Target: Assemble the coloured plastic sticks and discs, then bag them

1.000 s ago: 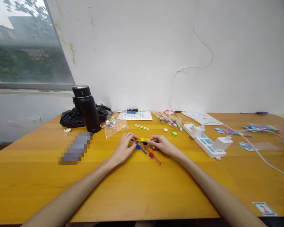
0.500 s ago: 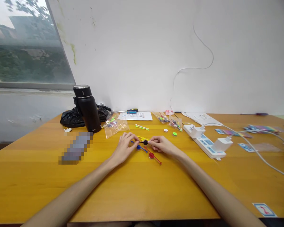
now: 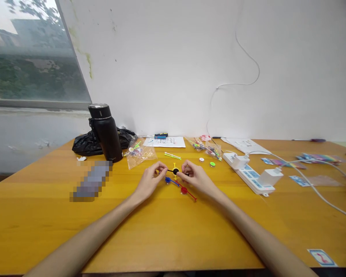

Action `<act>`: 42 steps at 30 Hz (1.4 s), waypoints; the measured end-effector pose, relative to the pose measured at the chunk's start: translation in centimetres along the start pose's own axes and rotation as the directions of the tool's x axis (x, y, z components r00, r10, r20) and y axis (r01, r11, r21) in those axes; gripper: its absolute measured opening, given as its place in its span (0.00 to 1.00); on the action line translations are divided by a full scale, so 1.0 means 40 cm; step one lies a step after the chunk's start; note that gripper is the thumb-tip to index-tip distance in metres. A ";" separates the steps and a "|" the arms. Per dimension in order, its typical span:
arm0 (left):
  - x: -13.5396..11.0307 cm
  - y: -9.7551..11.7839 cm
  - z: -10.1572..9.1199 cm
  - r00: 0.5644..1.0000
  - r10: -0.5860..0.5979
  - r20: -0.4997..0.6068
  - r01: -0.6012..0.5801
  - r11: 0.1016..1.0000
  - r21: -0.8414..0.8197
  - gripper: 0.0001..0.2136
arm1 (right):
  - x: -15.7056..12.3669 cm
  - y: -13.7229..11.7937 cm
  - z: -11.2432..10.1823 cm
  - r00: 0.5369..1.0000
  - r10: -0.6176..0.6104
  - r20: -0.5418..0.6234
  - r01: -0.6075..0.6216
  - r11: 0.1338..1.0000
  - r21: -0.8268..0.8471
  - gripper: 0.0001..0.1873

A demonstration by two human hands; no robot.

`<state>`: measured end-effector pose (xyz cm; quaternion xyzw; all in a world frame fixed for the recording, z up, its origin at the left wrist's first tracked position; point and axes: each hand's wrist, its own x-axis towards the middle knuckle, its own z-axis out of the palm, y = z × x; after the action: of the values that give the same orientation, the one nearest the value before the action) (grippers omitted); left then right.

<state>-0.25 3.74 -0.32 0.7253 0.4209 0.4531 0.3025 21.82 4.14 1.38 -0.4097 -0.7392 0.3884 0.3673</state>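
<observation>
Between my two hands is a black plastic rod with a round disc in its middle (image 3: 175,171). My left hand (image 3: 151,180) pinches its left end. The thumb and fingers of my right hand (image 3: 195,176) close on it just right of the disc. A similar yellow piece (image 3: 174,165) stands out above and below the black disc, partly covered by it; whether they are joined I cannot tell. Below lie a blue rod with a disc (image 3: 168,180) and a red one (image 3: 184,190), their ends close together on the table.
Beyond my hands lie a pale green-and-white rod (image 3: 172,156), a white disc (image 3: 201,159) and a green disc (image 3: 212,164). A black flask (image 3: 108,134) stands left, near a clear bag of parts (image 3: 140,154). A power strip (image 3: 250,177) with cables lies right.
My right hand has curled its fingers more and shifted slightly. The black disc has moved a little left and up, and the yellow piece has turned from slanted to nearly upright in view.
</observation>
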 end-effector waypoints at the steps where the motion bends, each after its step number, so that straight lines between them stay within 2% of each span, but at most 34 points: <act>1: 0.002 -0.004 0.001 1.000 -0.012 0.004 0.012 1.000 -0.025 0.11 | -0.005 -0.006 0.004 1.000 -0.010 0.007 0.010 0.999 -0.050 0.16; 5: 0.008 -0.019 0.005 0.996 -0.072 0.057 0.081 0.979 -0.187 0.12 | -0.020 -0.023 0.013 0.997 -0.039 0.070 0.054 0.970 -0.237 0.10; 8: 0.009 -0.021 0.010 0.994 -0.071 0.079 0.091 0.955 -0.283 0.12 | -0.024 -0.027 0.018 0.994 -0.083 0.069 0.100 0.953 -0.285 0.09; 11: 0.003 -0.011 0.017 0.995 -0.058 0.082 0.083 0.934 -0.346 0.13 | -0.023 -0.025 0.026 0.995 -0.098 0.024 0.101 0.974 -0.203 0.10; 14: -0.007 0.001 0.028 0.988 -0.054 0.142 0.105 0.918 -0.383 0.15 | -0.023 -0.021 0.039 0.994 -0.108 -0.015 0.106 0.991 -0.081 0.13; 17: -0.014 0.010 0.038 0.976 -0.005 0.219 0.097 0.906 -0.413 0.12 | -0.023 -0.021 0.048 0.992 -0.127 -0.015 0.127 0.992 -0.018 0.15; 19: -0.017 0.012 0.040 0.972 0.020 0.233 0.086 0.896 -0.436 0.12 | -0.024 -0.024 0.048 0.991 -0.134 0.012 0.134 0.990 -0.034 0.16; 23: -0.015 0.011 0.033 0.981 0.000 0.195 0.076 0.921 -0.382 0.13 | -0.025 -0.030 0.042 0.971 -0.216 0.102 0.235 0.943 -0.235 0.17; 27: -0.014 0.008 0.024 0.981 -0.033 0.192 0.090 0.950 -0.298 0.15 | -0.026 -0.029 0.045 0.948 -0.303 0.097 0.314 0.840 -0.442 0.21; 30: -0.016 0.010 0.023 0.976 -0.052 0.210 0.107 0.960 -0.260 0.15 | -0.027 -0.027 0.050 0.944 -0.318 0.085 0.318 0.813 -0.488 0.20; 36: -0.027 0.023 0.032 0.976 -0.048 0.215 0.084 0.984 -0.160 0.14 | -0.029 -0.028 0.047 0.923 -0.344 0.175 0.385 0.799 -0.462 0.19; 42: -0.026 0.027 0.038 0.983 -0.050 0.177 0.064 0.995 -0.078 0.15 | -0.019 -0.018 0.055 0.934 -0.336 0.124 0.331 0.677 -0.658 0.16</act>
<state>1.26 2.23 -0.48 0.7367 0.3941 0.3959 0.3810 19.98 2.60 0.88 -0.3737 -0.8892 0.0220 0.2629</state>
